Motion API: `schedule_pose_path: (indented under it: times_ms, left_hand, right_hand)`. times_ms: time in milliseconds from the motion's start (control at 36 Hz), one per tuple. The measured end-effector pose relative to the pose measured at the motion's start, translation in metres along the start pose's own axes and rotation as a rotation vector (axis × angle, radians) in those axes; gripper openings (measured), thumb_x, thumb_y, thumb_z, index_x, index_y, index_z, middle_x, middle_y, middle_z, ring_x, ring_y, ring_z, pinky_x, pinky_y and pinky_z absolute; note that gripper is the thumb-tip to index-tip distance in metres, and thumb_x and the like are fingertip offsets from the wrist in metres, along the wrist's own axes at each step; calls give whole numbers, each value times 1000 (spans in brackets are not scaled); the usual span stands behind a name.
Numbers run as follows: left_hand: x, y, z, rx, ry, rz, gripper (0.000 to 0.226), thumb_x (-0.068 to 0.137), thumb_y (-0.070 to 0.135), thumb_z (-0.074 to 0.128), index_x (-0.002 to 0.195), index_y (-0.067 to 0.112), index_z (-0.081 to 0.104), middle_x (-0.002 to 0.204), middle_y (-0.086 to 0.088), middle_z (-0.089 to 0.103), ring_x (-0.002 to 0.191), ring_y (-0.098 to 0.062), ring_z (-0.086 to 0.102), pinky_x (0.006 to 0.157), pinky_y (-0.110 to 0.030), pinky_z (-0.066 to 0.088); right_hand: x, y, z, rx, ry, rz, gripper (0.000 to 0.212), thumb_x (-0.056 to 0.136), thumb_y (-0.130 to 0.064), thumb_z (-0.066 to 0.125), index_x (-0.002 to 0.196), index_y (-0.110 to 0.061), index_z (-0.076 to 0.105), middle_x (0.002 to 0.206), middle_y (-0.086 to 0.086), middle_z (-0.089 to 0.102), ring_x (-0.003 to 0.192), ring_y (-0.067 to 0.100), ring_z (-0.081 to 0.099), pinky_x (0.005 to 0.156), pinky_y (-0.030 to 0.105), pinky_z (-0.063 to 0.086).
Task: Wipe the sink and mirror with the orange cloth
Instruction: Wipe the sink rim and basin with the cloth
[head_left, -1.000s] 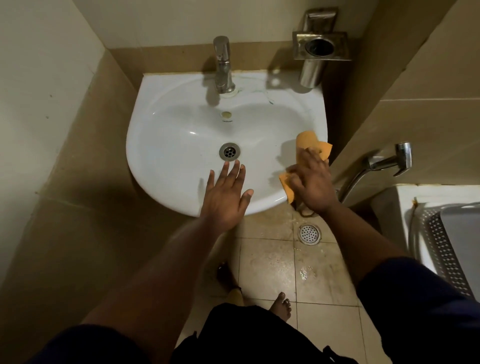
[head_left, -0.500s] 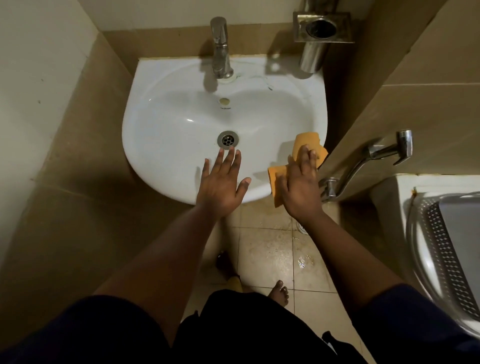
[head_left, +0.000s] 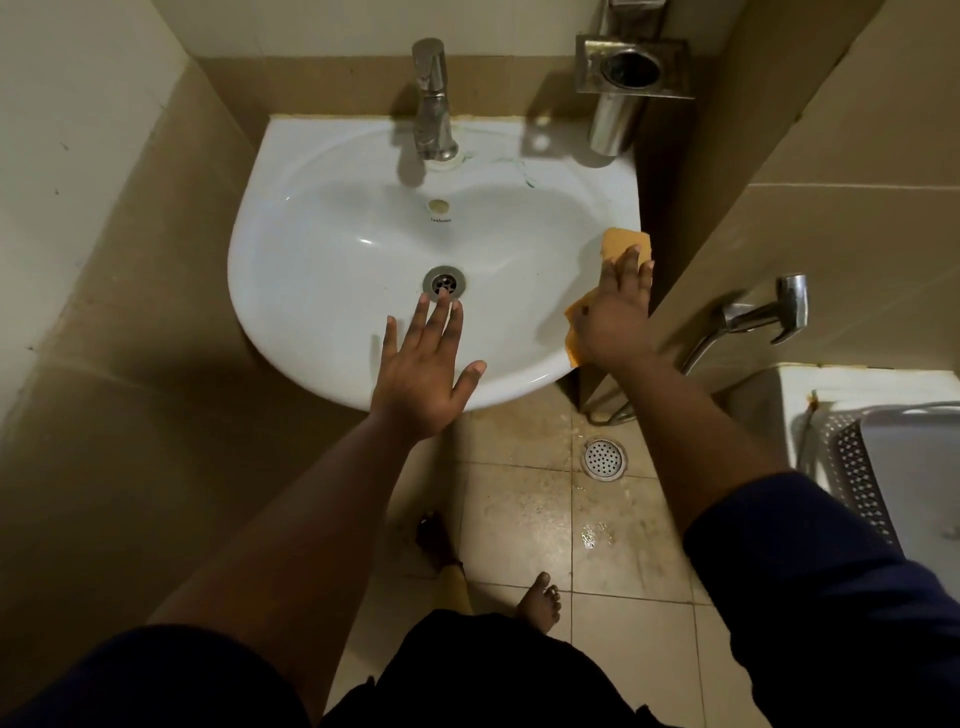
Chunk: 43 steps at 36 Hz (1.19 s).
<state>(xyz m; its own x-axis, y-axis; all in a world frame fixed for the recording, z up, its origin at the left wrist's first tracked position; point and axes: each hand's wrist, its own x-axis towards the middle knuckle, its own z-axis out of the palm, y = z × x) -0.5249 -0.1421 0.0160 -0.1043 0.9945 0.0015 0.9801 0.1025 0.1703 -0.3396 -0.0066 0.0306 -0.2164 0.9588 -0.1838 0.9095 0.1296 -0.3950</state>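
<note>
A white wall-hung sink (head_left: 322, 270) fills the upper middle of the view, with a drain (head_left: 443, 282) at its centre and a chrome tap (head_left: 432, 104) at the back. My right hand (head_left: 615, 317) presses the orange cloth (head_left: 623, 245) flat onto the sink's right rim, fingers spread over it. My left hand (head_left: 423, 364) lies flat and empty on the front rim, its fingertips near the drain. No mirror is in view.
A steel holder (head_left: 631, 67) is fixed to the wall above the sink's right rear corner. A tiled wall corner stands right of the sink, with a hand sprayer (head_left: 769, 314) hanging on it. A floor drain (head_left: 603, 458) and my bare feet show below. A white perforated basket (head_left: 862, 467) sits at right.
My right hand has slid the cloth from the front right rim up along the right edge, toward the back. My left hand has stayed flat on the front rim.
</note>
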Motion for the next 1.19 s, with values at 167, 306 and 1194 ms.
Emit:
schedule_pose_path:
  times_ms: [167,306,1194]
  left_hand:
    - [1,2,-4,1,-30,14,71,90,54,19,146,11,21,154,-10,19,143,-27,13,112,-52,10]
    - [3,2,-4,12,-69,7,71,89,54,19,146,12,21,155,-9,19,144,-28,13,112,-53,12]
    - [46,94,9,-125,-126,34,73,89,57,9,148,15,-4,157,-4,-10,138,-16,-23,111,-45,-16]
  right_hand:
    - [-26,-4,12,128,2,48,71,95,-25,47,148,-1,8,156,17,-12,143,38,-11,116,37,4]
    - [-6,-9,11,92,8,98,75,94,-22,50,149,-4,3,156,15,-17,142,41,-12,117,41,11]
    - [59,12,-17,-184,-88,-124,71,96,-22,45,150,-10,1,156,8,-17,141,38,-18,116,43,3]
